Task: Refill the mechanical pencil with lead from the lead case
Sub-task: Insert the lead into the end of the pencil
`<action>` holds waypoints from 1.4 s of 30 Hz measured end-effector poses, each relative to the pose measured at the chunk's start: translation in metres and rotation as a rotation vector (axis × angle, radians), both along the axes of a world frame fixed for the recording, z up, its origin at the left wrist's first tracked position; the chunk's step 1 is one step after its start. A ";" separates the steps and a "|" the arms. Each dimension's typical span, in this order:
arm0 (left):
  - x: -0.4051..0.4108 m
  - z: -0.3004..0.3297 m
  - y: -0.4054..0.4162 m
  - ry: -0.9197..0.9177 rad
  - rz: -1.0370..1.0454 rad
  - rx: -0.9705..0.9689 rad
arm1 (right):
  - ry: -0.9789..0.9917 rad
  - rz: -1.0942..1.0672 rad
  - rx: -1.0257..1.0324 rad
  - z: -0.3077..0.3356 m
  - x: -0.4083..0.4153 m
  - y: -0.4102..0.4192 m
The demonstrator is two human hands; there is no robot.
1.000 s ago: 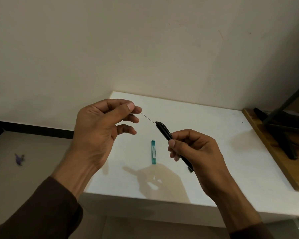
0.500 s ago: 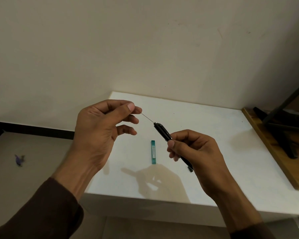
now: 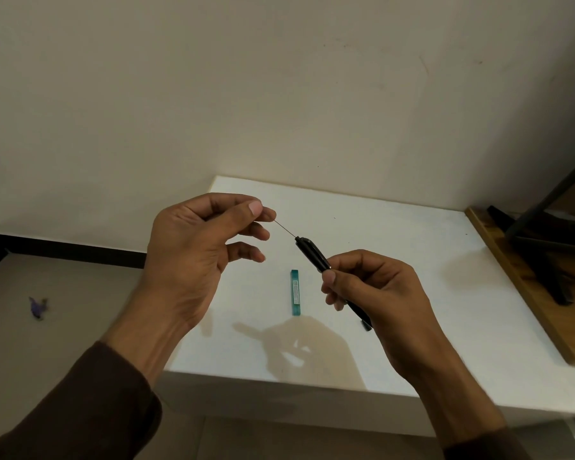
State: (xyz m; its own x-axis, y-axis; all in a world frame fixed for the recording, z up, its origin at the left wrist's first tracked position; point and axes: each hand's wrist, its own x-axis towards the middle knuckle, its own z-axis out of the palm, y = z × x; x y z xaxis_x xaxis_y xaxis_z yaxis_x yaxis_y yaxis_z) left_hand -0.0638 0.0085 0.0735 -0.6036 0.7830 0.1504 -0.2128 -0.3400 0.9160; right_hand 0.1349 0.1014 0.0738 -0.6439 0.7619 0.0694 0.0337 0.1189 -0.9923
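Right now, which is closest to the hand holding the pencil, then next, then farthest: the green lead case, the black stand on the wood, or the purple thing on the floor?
From the right hand:
1. Green lead case, on the white table to its left.
2. Black stand, on the wooden board to its right.
3. Purple thing, on the floor far left.

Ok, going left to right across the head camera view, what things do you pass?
Purple scrap on the floor → left hand → thin lead → teal lead case on the white table → right hand holding the black pencil → wooden board.
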 end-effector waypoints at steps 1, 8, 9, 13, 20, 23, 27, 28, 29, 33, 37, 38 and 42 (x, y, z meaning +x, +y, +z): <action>0.000 0.000 0.000 0.005 -0.001 -0.006 | 0.001 0.004 0.001 0.000 0.000 0.000; 0.004 -0.003 0.002 0.041 -0.026 -0.041 | 0.002 0.020 0.010 0.000 0.000 0.000; 0.005 -0.004 0.003 0.047 -0.031 -0.044 | -0.002 0.019 0.013 0.000 0.000 0.000; 0.009 -0.006 0.004 0.031 -0.039 -0.040 | -0.009 0.013 0.022 -0.001 0.000 0.001; 0.016 -0.009 0.007 0.040 -0.003 -0.037 | -0.027 0.017 0.046 -0.003 0.001 0.002; 0.017 -0.011 0.008 0.054 0.008 -0.039 | -0.025 0.015 0.049 -0.004 0.000 0.003; 0.019 -0.013 0.009 0.087 0.026 -0.040 | -0.026 0.008 0.055 -0.004 0.001 0.003; 0.019 -0.013 0.009 0.096 0.031 -0.042 | -0.027 0.007 0.057 -0.005 0.001 0.003; 0.020 -0.013 0.009 0.106 0.038 -0.045 | -0.027 0.007 0.057 -0.005 0.001 0.003; 0.021 -0.016 0.010 0.123 0.048 -0.054 | -0.026 0.000 0.061 -0.005 0.001 0.004; 0.022 -0.017 0.011 0.095 0.042 -0.041 | -0.023 -0.001 0.059 -0.007 0.002 0.005; 0.022 -0.017 0.011 0.091 0.039 -0.040 | -0.022 -0.004 0.060 -0.008 0.002 0.005; 0.022 -0.017 0.010 0.097 0.027 -0.042 | -0.015 -0.017 0.052 -0.011 0.002 0.007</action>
